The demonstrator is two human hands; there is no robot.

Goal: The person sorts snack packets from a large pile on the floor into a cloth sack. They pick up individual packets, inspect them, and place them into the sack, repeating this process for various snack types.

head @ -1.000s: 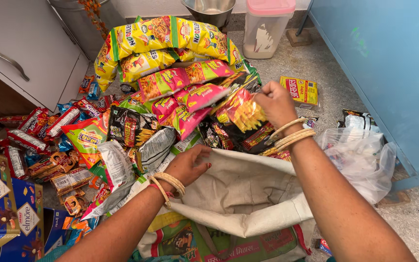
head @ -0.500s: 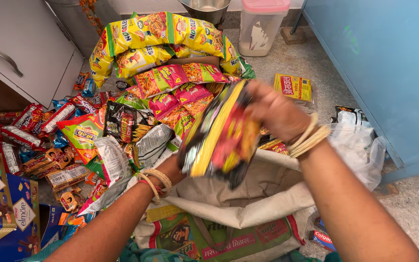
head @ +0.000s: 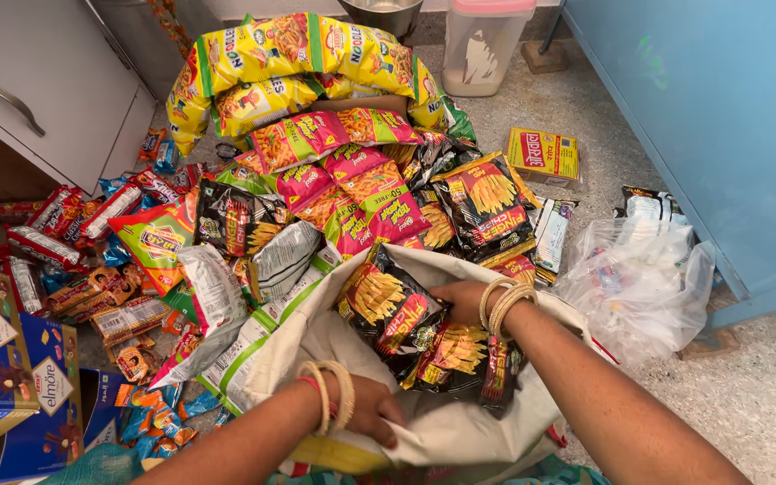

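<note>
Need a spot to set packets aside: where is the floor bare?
Bare floor lies between the plastic container, the yellow box and the blue cabinet; more at the lower right past the clear plastic bag. Left of the white sack, it's crowded.

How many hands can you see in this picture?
2. The left hand grips the near edge of the white sack; the right hand holds black snack packets at its mouth. No others show.

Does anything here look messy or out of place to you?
Yes. Snack packets and wrapped bars lie strewn in heaps over the floor, not on a shelf. A crumpled clear plastic bag lies beside them. Nothing looks torn or spilled.
</note>
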